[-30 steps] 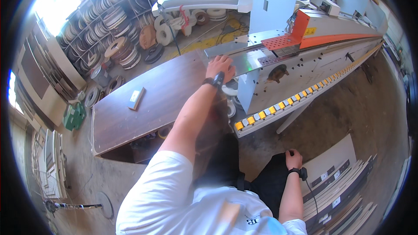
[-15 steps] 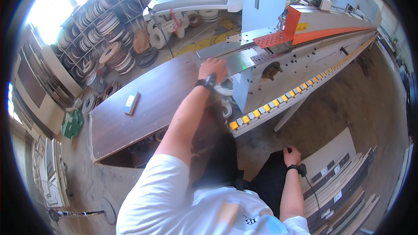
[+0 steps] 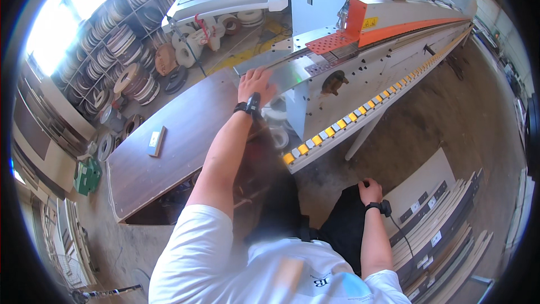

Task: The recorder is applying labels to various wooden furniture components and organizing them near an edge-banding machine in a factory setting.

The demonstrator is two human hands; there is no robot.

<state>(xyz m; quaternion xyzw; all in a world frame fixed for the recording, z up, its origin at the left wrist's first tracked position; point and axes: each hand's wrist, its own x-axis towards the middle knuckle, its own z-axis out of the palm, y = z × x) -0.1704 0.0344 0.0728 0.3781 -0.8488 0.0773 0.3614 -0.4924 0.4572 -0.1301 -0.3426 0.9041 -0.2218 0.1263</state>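
Observation:
My left hand point(image 3: 256, 83), a dark band on its wrist, lies palm down where the brown wooden tabletop point(image 3: 185, 118) meets the metal end point(image 3: 289, 76) of a long machine. Its fingers are stretched out and hold nothing that I can see. On my right side, my right hand point(image 3: 370, 192) rests at the knee of my black trousers point(image 3: 340, 219). Its fingers are loosely bent, with a gap beside the thumb and no object visible in them. A small block with a pale label point(image 3: 157, 141) sits on the tabletop, apart from my left hand.
The machine has an orange guard point(image 3: 353, 22) and a yellow-and-grey roller rail point(image 3: 337, 128) slanting away to the right. Stacked boards point(image 3: 436, 222) lie beside my right arm. Rolls of edging point(image 3: 135, 81) fill the far left, near a green case point(image 3: 87, 176).
The view has turned slightly, so the machine and table sit farther left in it. Both hands keep their places, the left at the machine's end and the right at the knee.

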